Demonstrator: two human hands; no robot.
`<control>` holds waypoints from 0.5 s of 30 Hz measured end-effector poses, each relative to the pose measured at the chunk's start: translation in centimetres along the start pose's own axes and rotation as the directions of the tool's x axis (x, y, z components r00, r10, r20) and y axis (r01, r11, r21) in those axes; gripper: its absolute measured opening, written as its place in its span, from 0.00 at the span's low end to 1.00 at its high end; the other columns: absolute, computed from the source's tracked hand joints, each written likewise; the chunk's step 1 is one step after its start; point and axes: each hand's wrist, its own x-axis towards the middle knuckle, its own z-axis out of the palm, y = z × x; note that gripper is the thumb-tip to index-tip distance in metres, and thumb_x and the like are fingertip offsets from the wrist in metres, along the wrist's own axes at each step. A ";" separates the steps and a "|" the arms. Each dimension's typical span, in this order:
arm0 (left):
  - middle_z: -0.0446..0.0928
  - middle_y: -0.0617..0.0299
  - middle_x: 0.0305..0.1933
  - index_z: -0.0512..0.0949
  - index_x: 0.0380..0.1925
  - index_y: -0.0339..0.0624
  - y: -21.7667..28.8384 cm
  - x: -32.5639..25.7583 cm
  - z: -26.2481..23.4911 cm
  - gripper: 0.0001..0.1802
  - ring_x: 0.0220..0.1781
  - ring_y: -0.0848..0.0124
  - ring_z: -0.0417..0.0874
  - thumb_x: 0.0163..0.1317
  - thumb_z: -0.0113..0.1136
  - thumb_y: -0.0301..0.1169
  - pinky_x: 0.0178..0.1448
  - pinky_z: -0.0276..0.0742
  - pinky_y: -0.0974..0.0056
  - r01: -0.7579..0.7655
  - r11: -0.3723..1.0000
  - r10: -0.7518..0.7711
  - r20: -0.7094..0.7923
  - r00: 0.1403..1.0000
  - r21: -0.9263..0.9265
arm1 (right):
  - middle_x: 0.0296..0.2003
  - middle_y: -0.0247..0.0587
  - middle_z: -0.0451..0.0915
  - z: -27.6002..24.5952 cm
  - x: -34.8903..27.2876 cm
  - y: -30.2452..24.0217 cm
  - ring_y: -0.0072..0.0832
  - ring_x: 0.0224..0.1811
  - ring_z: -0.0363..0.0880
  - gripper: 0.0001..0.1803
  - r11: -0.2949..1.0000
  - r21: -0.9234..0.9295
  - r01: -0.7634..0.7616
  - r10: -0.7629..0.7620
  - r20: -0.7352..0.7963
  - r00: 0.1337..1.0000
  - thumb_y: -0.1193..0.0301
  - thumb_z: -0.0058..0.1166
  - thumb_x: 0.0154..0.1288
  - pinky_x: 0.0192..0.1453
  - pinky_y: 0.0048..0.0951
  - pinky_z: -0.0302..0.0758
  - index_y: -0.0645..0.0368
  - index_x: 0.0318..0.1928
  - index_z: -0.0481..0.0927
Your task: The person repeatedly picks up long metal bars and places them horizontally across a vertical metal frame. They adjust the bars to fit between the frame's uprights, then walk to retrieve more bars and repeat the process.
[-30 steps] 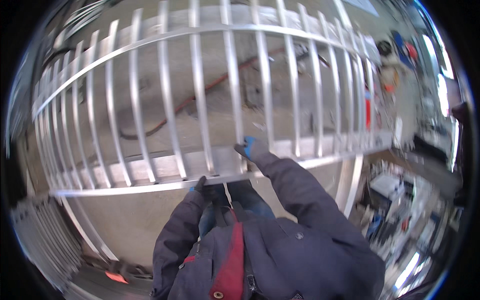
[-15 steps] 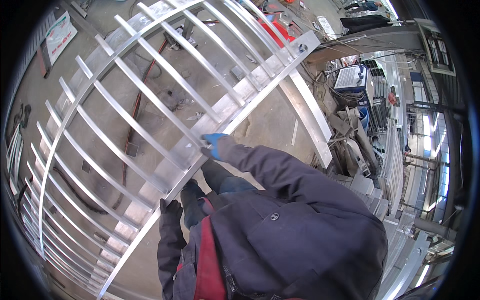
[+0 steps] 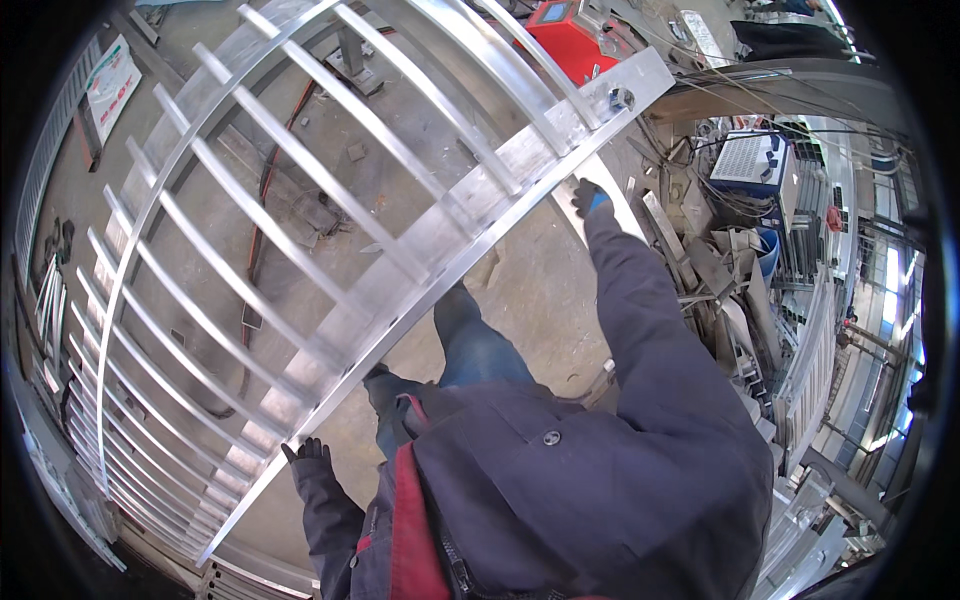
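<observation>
A large silvery metal railing frame [image 3: 440,285] with many parallel bars lies across the view in front of me. My left hand [image 3: 310,452], in a dark glove, is at its near edge rail, with the fingers stretched and nothing in them. Out to the right, my right hand [image 3: 592,200] in a blue and dark glove reaches forward with its fingers apart. It overlaps a pale metal beam [image 3: 618,190] that slants down from under the frame's right end. I cannot tell whether the right hand touches that beam.
A red machine [image 3: 568,40] stands behind the frame's right end. Farther right are a blue and white box-shaped machine [image 3: 748,165] and a heap of scrap metal [image 3: 735,290]. Cables lie on the floor beneath the bars. A white printed sack [image 3: 113,80] is at the far left.
My right hand has left the frame's near rail and swung out to the right and forward. My left hand has slid slightly left and down along the edge, and its fingers have spread.
</observation>
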 end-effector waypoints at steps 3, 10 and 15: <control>0.81 0.66 0.54 0.79 0.39 0.48 -2.0 -1.1 4.6 0.43 0.71 0.56 0.70 0.63 0.42 0.79 0.74 0.58 0.44 0.051 0.998 -0.041 -0.188 0.981 0.048 | 0.44 0.43 0.83 -2.5 7.8 -3.9 0.38 0.35 0.86 0.38 1.000 -0.009 -0.028 0.027 -0.114 0.993 0.44 0.59 0.69 0.32 0.43 0.78 0.62 0.64 0.72; 0.82 0.64 0.44 0.80 0.46 0.58 -3.6 2.0 6.3 0.36 0.52 0.59 0.78 0.61 0.48 0.75 0.62 0.70 0.50 0.078 0.996 -0.059 -0.342 0.938 0.042 | 0.51 0.56 0.86 -1.3 13.5 -7.1 0.46 0.54 0.85 0.37 0.922 -0.370 0.112 -0.192 -0.187 0.963 0.50 0.63 0.60 0.60 0.42 0.77 0.67 0.61 0.79; 0.82 0.67 0.39 0.78 0.50 0.67 -2.4 4.0 4.3 0.27 0.42 0.58 0.80 0.65 0.47 0.69 0.54 0.71 0.48 0.021 1.000 -0.012 -0.461 0.887 0.014 | 0.52 0.58 0.86 -0.9 13.1 -5.9 0.49 0.55 0.85 0.38 0.916 -0.398 0.040 -0.111 -0.157 0.981 0.46 0.61 0.61 0.60 0.44 0.76 0.67 0.58 0.80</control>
